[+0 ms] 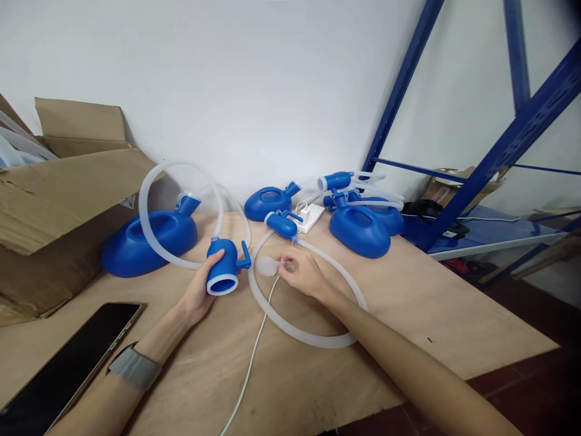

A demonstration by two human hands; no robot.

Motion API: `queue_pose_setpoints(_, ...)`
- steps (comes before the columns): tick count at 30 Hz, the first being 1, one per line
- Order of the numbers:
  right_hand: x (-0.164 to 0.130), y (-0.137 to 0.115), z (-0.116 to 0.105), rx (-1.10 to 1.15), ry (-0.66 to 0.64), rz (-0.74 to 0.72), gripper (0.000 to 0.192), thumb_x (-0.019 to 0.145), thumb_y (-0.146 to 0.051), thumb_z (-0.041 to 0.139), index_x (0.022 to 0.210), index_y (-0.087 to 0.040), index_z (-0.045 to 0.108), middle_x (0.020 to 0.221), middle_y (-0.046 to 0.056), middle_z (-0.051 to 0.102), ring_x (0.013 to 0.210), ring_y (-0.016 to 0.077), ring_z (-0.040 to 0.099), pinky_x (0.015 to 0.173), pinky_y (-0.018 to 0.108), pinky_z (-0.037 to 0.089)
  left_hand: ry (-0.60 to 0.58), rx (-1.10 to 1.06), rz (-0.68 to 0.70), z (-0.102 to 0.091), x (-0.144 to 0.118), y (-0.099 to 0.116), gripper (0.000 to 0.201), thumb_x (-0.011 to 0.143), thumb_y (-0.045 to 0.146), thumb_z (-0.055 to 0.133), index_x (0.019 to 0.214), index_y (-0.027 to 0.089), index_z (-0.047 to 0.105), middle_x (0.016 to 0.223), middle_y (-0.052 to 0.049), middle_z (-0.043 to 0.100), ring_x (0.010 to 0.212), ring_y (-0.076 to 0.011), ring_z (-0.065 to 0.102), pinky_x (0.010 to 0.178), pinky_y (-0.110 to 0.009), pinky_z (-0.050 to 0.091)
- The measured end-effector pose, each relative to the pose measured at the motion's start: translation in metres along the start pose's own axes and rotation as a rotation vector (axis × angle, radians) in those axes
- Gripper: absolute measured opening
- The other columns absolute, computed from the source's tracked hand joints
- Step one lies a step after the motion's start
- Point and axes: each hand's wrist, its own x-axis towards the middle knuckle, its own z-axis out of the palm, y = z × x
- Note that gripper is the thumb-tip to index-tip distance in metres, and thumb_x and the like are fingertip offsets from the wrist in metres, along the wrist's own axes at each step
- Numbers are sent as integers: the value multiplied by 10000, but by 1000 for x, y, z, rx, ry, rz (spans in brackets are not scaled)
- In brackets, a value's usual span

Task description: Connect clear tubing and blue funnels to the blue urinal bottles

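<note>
My left hand (196, 293) grips a blue funnel-shaped cup (223, 266) with a white rim, its open mouth facing me. A translucent hose (149, 181) arcs from the cup's back up and over to a blue bottle (147, 241) lying at the left. My right hand (303, 274) pinches a small round translucent cap (267, 266) just right of the cup. Under that hand a second hose (295, 330) loops on the plywood table (408, 303), joined to another blue funnel (281, 224).
Several more blue bottles (359, 230) with hoses lie at the back by the wall. A white power strip (310, 217) sits among them, its cable (252, 363) running toward me. Open cardboard box (54, 200) left, a dark tablet (68, 363) front left, blue shelving (499, 151) right.
</note>
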Motion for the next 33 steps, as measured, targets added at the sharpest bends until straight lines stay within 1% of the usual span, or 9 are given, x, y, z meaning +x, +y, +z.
queue_pose_setpoints(2,2,3,-4,-45,92,-30,303,793,-205,655,1096,-200,650,1158,108,703,1073,273,656,974,438,520,-3,21,0,1,-1,-3,497,850,497,736,1184,133,683,1003,-131,786,833,-236,756,655,-299,625)
queue_pose_setpoints(4,0,-3,-4,-74,88,-167,478,813,-241,696,1278,-196,597,1312,143,631,1226,296,597,1065,479,482,9,49,9,3,-1,-7,541,841,519,752,1217,135,684,1069,-135,785,865,-224,756,670,-271,613)
queue_pose_setpoints(8,-12,-30,9,-147,-89,-524,301,943,-284,640,1239,-231,631,1242,117,662,1195,267,609,1035,452,496,38,96,94,8,-2,-15,614,842,551,751,1328,195,631,1256,-116,750,1039,-241,744,792,-289,614)
queue_pose_setpoints(11,-21,-47,21,-249,-83,-643,266,999,-256,579,1252,-191,631,1178,131,670,1154,265,604,970,413,511,42,177,185,14,-5,-21,640,830,579,752,1330,204,612,1296,-113,731,1154,-265,708,959,-355,582)
queue_pose_setpoints(17,-23,-51,23,-425,-96,-639,240,1045,-92,440,1074,-198,655,996,87,658,962,220,597,820,351,475,106,304,250,24,-10,-32,725,752,568,817,1319,187,575,1219,-117,734,1123,-286,690,990,-426,548)
queue_pose_setpoints(20,-20,-48,23,-483,-80,-656,292,1060,-83,376,969,-191,632,900,66,627,843,207,549,711,341,438,114,353,275,25,-9,-36,711,736,556,832,1288,181,586,1173,-108,741,1082,-282,694,973,-412,540)
queue_pose_setpoints(24,-18,-38,34,-531,-31,-671,287,1052,-87,360,916,-191,590,819,58,570,813,221,508,607,340,380,128,395,287,23,-6,-37,699,736,548,836,1275,180,585,1146,-104,741,1048,-279,700,969,-409,533)
queue_pose_setpoints(28,-16,-27,43,-499,-41,-671,283,1047,-80,348,909,-204,563,839,57,549,827,221,498,668,338,427,150,415,293,22,-5,-36,695,719,554,845,1245,175,593,1109,-101,740,1043,-297,699,969,-432,528)
queue_pose_setpoints(33,-17,-35,34,-400,-88,-664,273,1051,-86,344,919,-201,553,865,58,568,850,223,501,812,361,484,132,361,301,22,-3,-36,676,708,521,868,1226,181,596,1184,-112,730,1092,-287,696,995,-418,538)
